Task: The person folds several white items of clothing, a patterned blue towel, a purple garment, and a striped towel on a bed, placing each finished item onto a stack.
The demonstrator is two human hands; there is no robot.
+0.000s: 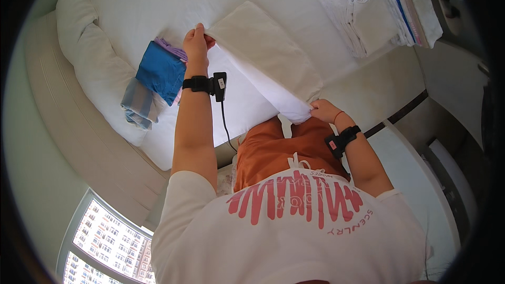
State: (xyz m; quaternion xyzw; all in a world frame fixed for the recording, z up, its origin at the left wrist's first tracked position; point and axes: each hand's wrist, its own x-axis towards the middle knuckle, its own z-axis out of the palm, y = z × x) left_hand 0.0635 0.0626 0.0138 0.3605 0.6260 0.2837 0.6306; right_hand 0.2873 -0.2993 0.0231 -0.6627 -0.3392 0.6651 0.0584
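A white cloth, looking like a folded pillowcase or sheet, is stretched between my two hands above the bed. My left hand pinches its far left corner between thumb and fingers. Close to my thighs, my right hand grips the near right corner. The cloth's near edge is lifted and shows a brighter underside, while its far part rests on the white bed sheet. Left of my left wrist lies a folded blue cloth with a purple cloth beside it.
A striped folded cloth lies near the white pillows and curved headboard. Stacked white fabrics sit at the bed's far right. A pale cabinet top stands to my right. A cable hangs from my left wrist device.
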